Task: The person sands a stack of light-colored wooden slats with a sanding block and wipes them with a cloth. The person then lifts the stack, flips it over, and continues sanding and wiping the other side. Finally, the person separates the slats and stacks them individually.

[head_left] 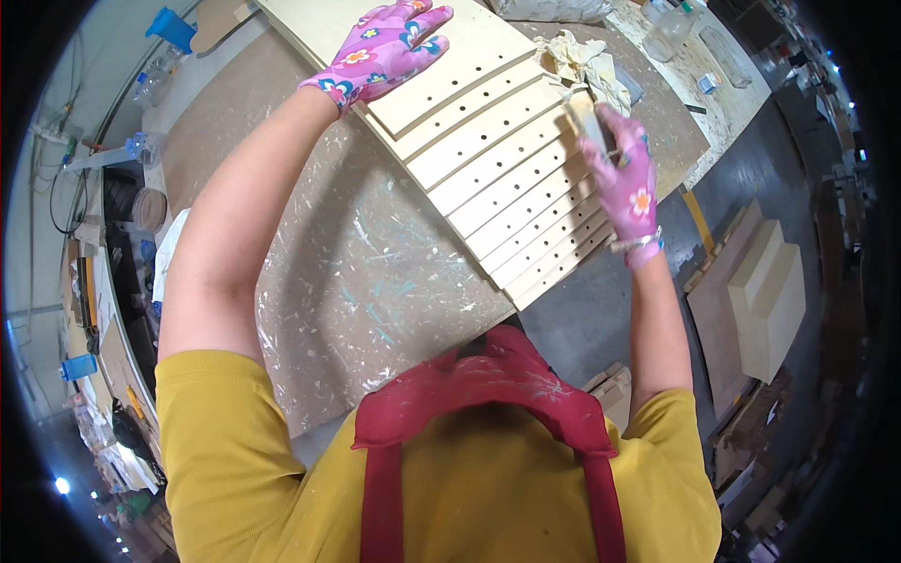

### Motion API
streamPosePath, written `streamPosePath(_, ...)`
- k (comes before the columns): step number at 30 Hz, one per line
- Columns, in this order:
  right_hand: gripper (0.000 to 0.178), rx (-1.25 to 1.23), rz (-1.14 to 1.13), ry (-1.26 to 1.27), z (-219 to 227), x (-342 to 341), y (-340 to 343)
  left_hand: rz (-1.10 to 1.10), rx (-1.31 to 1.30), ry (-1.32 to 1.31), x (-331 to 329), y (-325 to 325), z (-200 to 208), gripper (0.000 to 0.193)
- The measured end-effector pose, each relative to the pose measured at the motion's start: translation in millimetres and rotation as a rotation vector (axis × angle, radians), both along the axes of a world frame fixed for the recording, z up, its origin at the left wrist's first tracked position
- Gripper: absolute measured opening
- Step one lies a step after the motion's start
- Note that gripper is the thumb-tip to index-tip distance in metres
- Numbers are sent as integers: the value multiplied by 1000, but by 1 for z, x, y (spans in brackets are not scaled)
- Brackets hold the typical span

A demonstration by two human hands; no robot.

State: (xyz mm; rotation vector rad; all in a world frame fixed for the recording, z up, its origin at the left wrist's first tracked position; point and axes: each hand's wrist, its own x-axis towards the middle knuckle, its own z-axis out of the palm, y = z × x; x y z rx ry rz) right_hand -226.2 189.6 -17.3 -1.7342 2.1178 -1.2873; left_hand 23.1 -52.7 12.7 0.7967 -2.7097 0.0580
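A stack of pale wooden boards lies on the worktable, staggered like steps, with dark round holes along the exposed edge strips. My left hand, in a pink flowered glove, rests on the uppermost board with its fingers spread. At the right ends of the boards, my right hand, gloved the same way, is closed around a flat pale tool with a greyish face. Motion blur and the fingers hide its exact kind. Just beyond it lies a crumpled cream cloth.
The brown worktable is spattered with paint. Toward the far right stands a clear plastic bottle; a blue plastic container is at the far left. Pale boards sit low on the right, beyond the table's edge.
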Motion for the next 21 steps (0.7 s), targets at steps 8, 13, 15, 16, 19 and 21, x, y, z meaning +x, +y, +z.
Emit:
streamPosePath(8, 48, 46, 135, 255, -5, 71, 0, 47, 77, -31, -3, 4, 3, 59)
streamPosePath(13, 44, 146, 563, 229, 7, 147, 29, 17, 57, -15, -2, -1, 0, 58)
streamPosePath(15, 45, 178, 528, 192, 16, 135, 26, 26, 40, -9, -2, 1, -1, 57)
streamPosePath(16, 50, 161, 426, 193, 27, 113, 17, 32, 50, -9, -1, 2, 1, 57)
streamPosePath(19, 60, 2, 164, 63, 28, 41, -17, 30, 60, 5, -4, 5, 4, 56)
streamPosePath(21, 56, -5, 41, 48, 22, 12, -42, 48, 53, 18, -1, 2, -3, 56)
